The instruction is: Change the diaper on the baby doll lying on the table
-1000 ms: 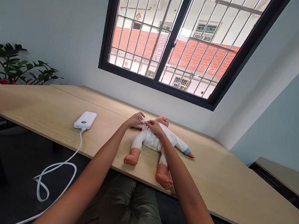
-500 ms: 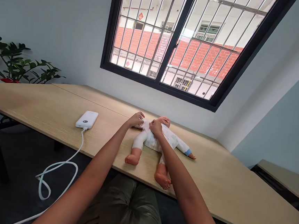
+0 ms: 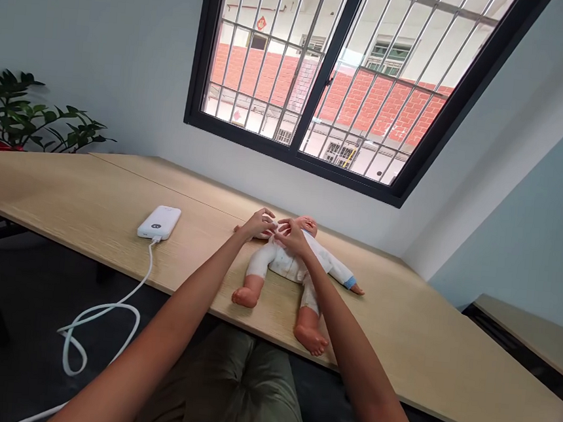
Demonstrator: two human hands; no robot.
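Note:
A baby doll (image 3: 289, 264) lies on its back on the table, its head (image 3: 306, 224) toward the wall and its bare feet toward me. It wears a white patterned garment; one sleeve ends in a blue cuff (image 3: 350, 282). My left hand (image 3: 259, 224) is at the doll's shoulder on the left, fingers bent and closed on the cloth. Close beside it, my right hand (image 3: 293, 237) pinches the garment at the upper chest. A bit of white fabric shows between the two sets of fingertips; the exact grip is too small to make out.
A white power bank (image 3: 159, 222) lies on the table (image 3: 198, 256) to the left, its white cable (image 3: 145, 271) hanging over the front edge. Behind are a barred window (image 3: 317, 76) and, at far left, a potted plant (image 3: 34, 114). Another wooden surface (image 3: 531, 335) stands at right.
My right hand has shifted slightly left toward my left hand, its fingers now reaching toward the left fingertips. The doll's nearer foot has turned a little to the right. The view has shifted slightly.

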